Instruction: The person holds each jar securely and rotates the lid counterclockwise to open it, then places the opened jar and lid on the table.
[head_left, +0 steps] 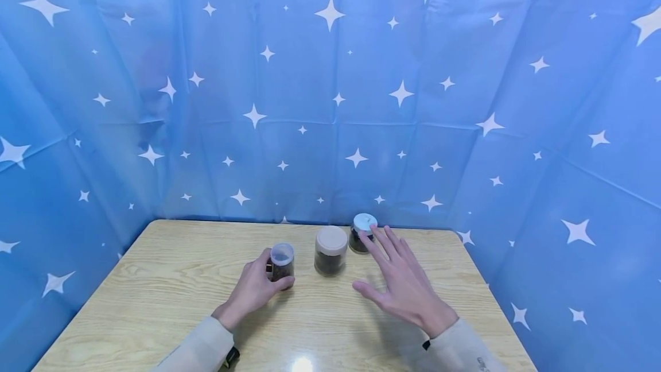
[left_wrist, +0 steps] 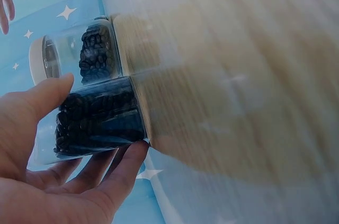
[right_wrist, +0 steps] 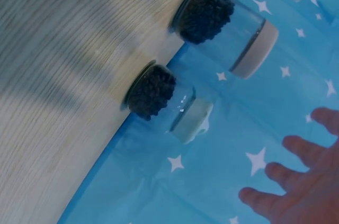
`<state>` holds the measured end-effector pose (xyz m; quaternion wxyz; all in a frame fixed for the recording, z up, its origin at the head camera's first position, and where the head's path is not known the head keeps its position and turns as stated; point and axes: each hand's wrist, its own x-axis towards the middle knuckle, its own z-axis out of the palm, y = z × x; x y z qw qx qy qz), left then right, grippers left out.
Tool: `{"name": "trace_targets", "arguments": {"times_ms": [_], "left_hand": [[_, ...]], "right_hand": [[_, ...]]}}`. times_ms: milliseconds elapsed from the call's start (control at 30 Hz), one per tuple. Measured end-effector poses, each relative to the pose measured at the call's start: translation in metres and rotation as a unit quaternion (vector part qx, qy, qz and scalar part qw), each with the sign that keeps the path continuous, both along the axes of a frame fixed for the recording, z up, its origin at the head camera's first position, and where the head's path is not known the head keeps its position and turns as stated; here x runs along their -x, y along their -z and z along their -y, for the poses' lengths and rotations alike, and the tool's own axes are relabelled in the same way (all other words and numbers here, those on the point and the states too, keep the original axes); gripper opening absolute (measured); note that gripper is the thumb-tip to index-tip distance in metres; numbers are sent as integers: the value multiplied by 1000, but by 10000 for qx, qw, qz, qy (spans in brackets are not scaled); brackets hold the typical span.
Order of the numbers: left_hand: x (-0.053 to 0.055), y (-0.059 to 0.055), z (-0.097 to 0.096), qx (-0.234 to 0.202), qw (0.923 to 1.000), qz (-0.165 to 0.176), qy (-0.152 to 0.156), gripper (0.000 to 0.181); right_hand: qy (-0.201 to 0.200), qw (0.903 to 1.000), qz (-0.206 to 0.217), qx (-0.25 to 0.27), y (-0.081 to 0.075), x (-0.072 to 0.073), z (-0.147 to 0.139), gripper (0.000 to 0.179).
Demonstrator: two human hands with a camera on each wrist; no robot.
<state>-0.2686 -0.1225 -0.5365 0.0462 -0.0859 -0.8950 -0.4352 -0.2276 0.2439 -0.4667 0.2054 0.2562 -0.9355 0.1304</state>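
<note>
My left hand grips a small clear jar with a whitish translucent top, thumb on one side and fingers round the other. Dark beans show inside it in the left wrist view; its base is at the tabletop. To its right stands a larger clear jar with a pale pinkish lid, part filled with dark beans. Behind that, a small jar with a light blue lid also holds dark beans. My right hand hovers with fingers spread near these two jars, touching neither.
All three jars stand on a light wood-grain table. Blue curtains with white stars enclose the table's back and sides. The blue-lidded jar is close to the back edge.
</note>
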Motion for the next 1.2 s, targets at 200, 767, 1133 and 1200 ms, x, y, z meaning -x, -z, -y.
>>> {"name": "trace_targets", "arguments": {"times_ms": [200,767,1133,1200], "left_hand": [[0,1,0,-6,10000,1,-22,68],[0,0,-4,-7,10000,-12,-37,67],[0,-4,-7,-50,10000,44,-22,65],[0,-5,-8,-69,10000,40,-12,64]], "right_hand": [[-44,10000,-45,44,3,0,4,96],[-130,9999,-15,101,3,1,10,98],[-187,9998,-78,22,4,4,13,96],[-182,9998,-40,11,3,4,14,95]]}}
